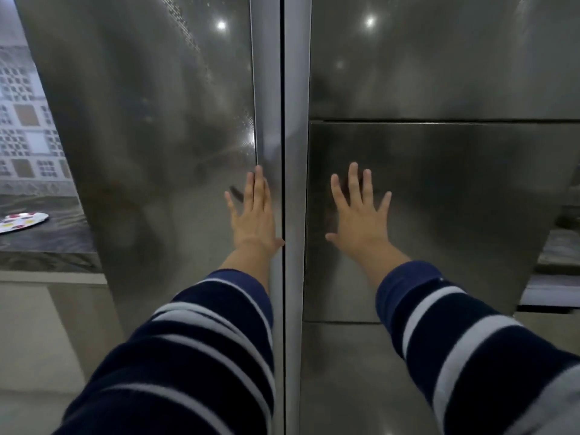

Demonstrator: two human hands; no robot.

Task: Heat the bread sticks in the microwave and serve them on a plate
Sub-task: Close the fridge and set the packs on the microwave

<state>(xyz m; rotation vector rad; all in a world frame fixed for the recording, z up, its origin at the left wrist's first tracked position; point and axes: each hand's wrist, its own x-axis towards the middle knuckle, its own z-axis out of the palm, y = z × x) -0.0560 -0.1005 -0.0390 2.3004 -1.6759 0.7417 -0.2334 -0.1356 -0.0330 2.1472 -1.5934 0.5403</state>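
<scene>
A tall steel two-door fridge fills the view. My left hand (254, 215) lies flat with straight fingers on the left door (150, 136), right beside the centre seam. My right hand (357, 211) presses flat with spread fingers on the square panel (455, 215) set into the right door. Both doors look closed. A white plate (23, 221) with red and yellow spots lies on the dark counter at the far left. No bread sticks or microwave are in view.
A dark marbled counter (44, 243) runs left of the fridge, with a patterned tile wall (28, 127) behind it. Pale cabinet fronts (47, 340) sit below. Another counter edge (558, 255) shows at the right of the fridge.
</scene>
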